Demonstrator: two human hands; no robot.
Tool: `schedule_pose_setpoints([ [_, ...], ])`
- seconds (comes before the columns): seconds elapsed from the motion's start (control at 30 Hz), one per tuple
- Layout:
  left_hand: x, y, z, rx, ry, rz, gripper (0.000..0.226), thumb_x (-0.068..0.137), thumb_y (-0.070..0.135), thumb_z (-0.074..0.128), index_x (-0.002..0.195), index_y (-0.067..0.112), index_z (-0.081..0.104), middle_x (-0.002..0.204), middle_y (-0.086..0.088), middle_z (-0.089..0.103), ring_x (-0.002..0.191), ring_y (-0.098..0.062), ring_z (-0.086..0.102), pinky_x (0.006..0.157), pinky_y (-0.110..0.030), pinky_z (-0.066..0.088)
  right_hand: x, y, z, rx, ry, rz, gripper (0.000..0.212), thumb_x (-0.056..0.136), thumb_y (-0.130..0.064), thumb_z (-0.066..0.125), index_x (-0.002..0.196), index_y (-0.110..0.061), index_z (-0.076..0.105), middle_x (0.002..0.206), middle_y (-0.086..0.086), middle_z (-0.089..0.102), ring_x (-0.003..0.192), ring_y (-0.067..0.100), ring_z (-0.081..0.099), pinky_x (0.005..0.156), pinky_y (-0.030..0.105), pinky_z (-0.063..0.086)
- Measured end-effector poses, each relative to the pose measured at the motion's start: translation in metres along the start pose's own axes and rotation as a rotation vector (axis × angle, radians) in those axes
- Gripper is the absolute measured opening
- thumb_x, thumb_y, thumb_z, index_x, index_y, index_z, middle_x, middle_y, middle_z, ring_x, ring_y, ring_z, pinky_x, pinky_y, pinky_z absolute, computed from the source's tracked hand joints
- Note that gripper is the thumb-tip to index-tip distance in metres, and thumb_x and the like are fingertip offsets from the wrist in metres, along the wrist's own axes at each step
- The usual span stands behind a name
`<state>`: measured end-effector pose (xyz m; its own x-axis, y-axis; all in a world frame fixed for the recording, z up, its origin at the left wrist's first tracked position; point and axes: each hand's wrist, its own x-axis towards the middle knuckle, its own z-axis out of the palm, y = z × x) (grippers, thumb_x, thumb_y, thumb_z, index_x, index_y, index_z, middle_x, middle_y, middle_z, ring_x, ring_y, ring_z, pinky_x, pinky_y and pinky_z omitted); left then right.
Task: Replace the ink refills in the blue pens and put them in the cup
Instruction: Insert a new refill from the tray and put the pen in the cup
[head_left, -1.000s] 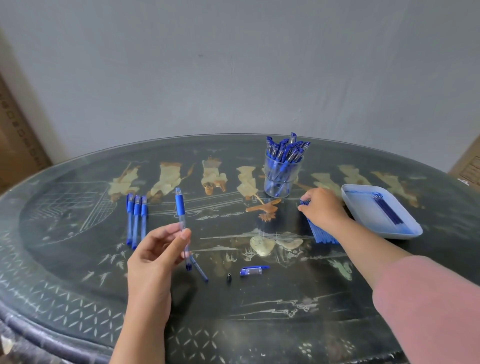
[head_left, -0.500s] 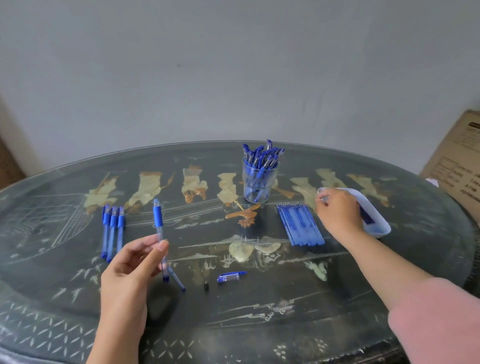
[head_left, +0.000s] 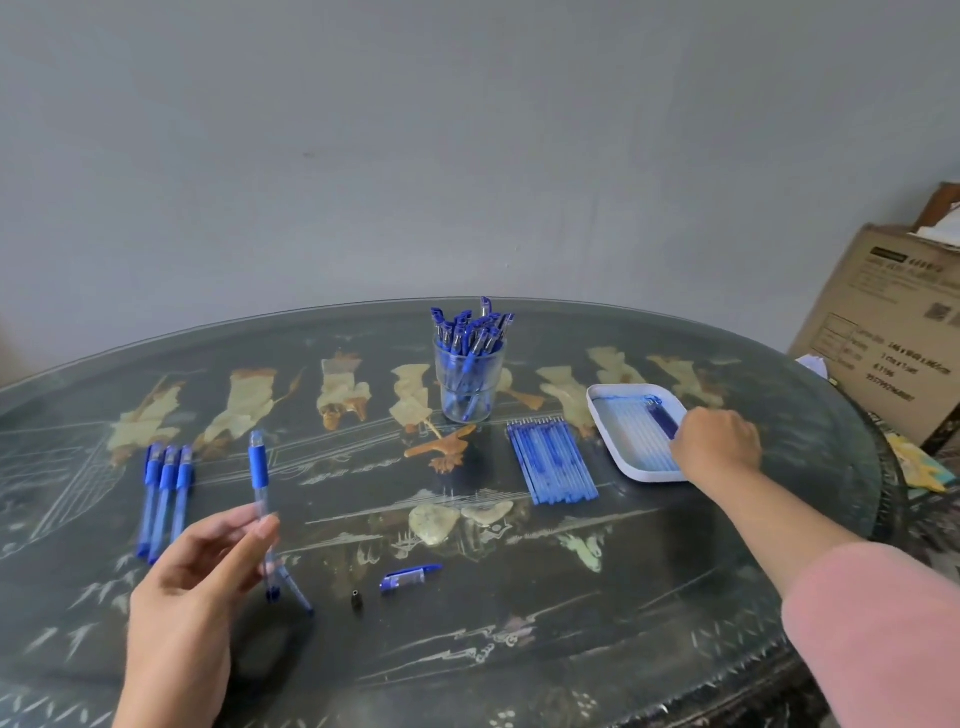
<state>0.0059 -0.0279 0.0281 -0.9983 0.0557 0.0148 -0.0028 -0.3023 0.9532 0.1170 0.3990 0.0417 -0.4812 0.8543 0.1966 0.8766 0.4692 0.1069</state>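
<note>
- Left hand (head_left: 202, 577) pinches the open pen barrel (head_left: 258, 462), near upright over the table; pen cap (head_left: 410, 576) and black tip piece (head_left: 356, 600) lie just right of it.
- Right hand (head_left: 717, 447) curled at the white tray (head_left: 597, 410); cannot tell if it holds anything.
- Likely next: lift one piece from the refill row (head_left: 553, 462), keep the barrel steady, and thread it straight.
- Cup (head_left: 467, 384) stands behind the row, crowded with pens.
</note>
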Motion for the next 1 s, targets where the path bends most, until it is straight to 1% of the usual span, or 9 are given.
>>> schedule_pose_setpoints([
  [0.27, -0.001, 0.002, 0.001, 0.010, 0.004, -0.019, 0.020, 0.066, 0.013, 0.073, 0.085, 0.018, 0.073, 0.075, 0.002, 0.070, 0.069, -0.005, 0.065, 0.058, -0.012, 0.054, 0.002, -0.003, -0.003, -0.025, -0.008, -0.039, 0.020, 0.092, -0.015, 0.050, 0.105, -0.015, 0.065, 0.109, 0.005, 0.068, 0.109, 0.026, 0.059, 0.092, 0.032, 0.043],
  [0.4, -0.001, 0.002, 0.001, 0.018, 0.003, -0.030, 0.019, 0.072, 0.009, 0.072, 0.089, 0.016, 0.072, 0.074, 0.002, 0.071, 0.069, -0.008, 0.065, 0.058, -0.012, 0.055, 0.003, -0.006, -0.005, 0.011, -0.045, -0.010, 0.020, 0.091, -0.016, 0.053, 0.107, -0.013, 0.064, 0.112, 0.007, 0.067, 0.111, 0.027, 0.058, 0.086, 0.032, 0.044],
  [0.5, -0.001, 0.002, 0.001, 0.015, -0.007, -0.041, 0.014, 0.071, 0.010, 0.073, 0.082, 0.018, 0.076, 0.073, 0.003, 0.071, 0.064, -0.005, 0.066, 0.060, -0.014, 0.056, 0.000, -0.010, -0.005, 0.036, -0.044, 0.009, 0.016, 0.092, -0.022, 0.056, 0.102, -0.014, 0.065, 0.108, 0.006, 0.067, 0.113, 0.027, 0.057, 0.086, 0.033, 0.046],
  [0.6, -0.001, 0.003, 0.000, 0.008, -0.022, -0.023, 0.014, 0.073, 0.008, 0.072, 0.082, 0.018, 0.076, 0.074, 0.003, 0.071, 0.063, -0.003, 0.065, 0.060, -0.013, 0.056, -0.002, -0.011, -0.004, 0.140, 0.003, 0.019, 0.012, 0.091, -0.026, 0.059, 0.087, -0.014, 0.058, 0.099, 0.008, 0.066, 0.110, 0.030, 0.057, 0.085, 0.034, 0.048],
  [0.7, -0.003, 0.005, 0.002, 0.001, -0.048, -0.007, 0.022, 0.073, 0.007, 0.070, 0.094, 0.013, 0.071, 0.072, 0.002, 0.070, 0.060, -0.004, 0.064, 0.060, -0.014, 0.056, -0.001, -0.010, -0.004, 0.354, 0.036, 0.045, 0.020, 0.089, -0.024, 0.061, 0.079, -0.006, 0.060, 0.078, 0.008, 0.058, 0.088, 0.033, 0.060, 0.067, 0.032, 0.048],
  [0.8, -0.008, 0.008, 0.002, 0.005, -0.070, 0.027, 0.042, 0.056, 0.023, 0.078, 0.096, 0.011, 0.071, 0.073, -0.005, 0.070, 0.062, -0.009, 0.065, 0.063, -0.017, 0.058, -0.007, -0.014, -0.017, 0.670, 0.072, 0.063, 0.032, 0.089, -0.017, 0.060, 0.060, -0.003, 0.057, 0.058, 0.011, 0.052, 0.063, 0.034, 0.051, 0.049, 0.030, 0.035],
  [0.87, -0.010, 0.008, -0.001, 0.016, -0.083, 0.031, 0.052, 0.050, 0.031, 0.080, 0.097, 0.011, 0.072, 0.081, -0.011, 0.071, 0.064, -0.013, 0.065, 0.065, -0.019, 0.059, -0.020, -0.021, -0.034, 0.901, 0.109, 0.050, 0.024, 0.087, -0.011, 0.058, 0.068, 0.001, 0.064, 0.064, 0.020, 0.061, 0.070, 0.041, 0.058, 0.061, 0.037, 0.048],
  [0.93, -0.012, 0.009, -0.004, 0.018, -0.093, 0.025, 0.060, 0.046, 0.043, 0.088, 0.097, 0.013, 0.073, 0.088, -0.013, 0.073, 0.069, -0.016, 0.068, 0.067, -0.021, 0.059, -0.038, -0.034, -0.052, 1.181, 0.067, 0.045, 0.012, 0.088, -0.009, 0.058, 0.083, -0.007, 0.069, 0.069, 0.014, 0.067, 0.071, 0.032, 0.062, 0.071, 0.038, 0.054],
  [1.0, -0.015, 0.009, -0.007, 0.021, -0.087, 0.036, 0.073, 0.037, 0.057, 0.093, 0.094, 0.015, 0.075, 0.092, -0.009, 0.075, 0.076, -0.017, 0.070, 0.071, -0.025, 0.060, -0.061, -0.050, -0.070, 1.460, -0.060, 0.016, 0.011, 0.090, -0.006, 0.060, 0.098, -0.009, 0.067, 0.071, 0.005, 0.067, 0.065, 0.021, 0.058, 0.061, 0.031, 0.053],
])
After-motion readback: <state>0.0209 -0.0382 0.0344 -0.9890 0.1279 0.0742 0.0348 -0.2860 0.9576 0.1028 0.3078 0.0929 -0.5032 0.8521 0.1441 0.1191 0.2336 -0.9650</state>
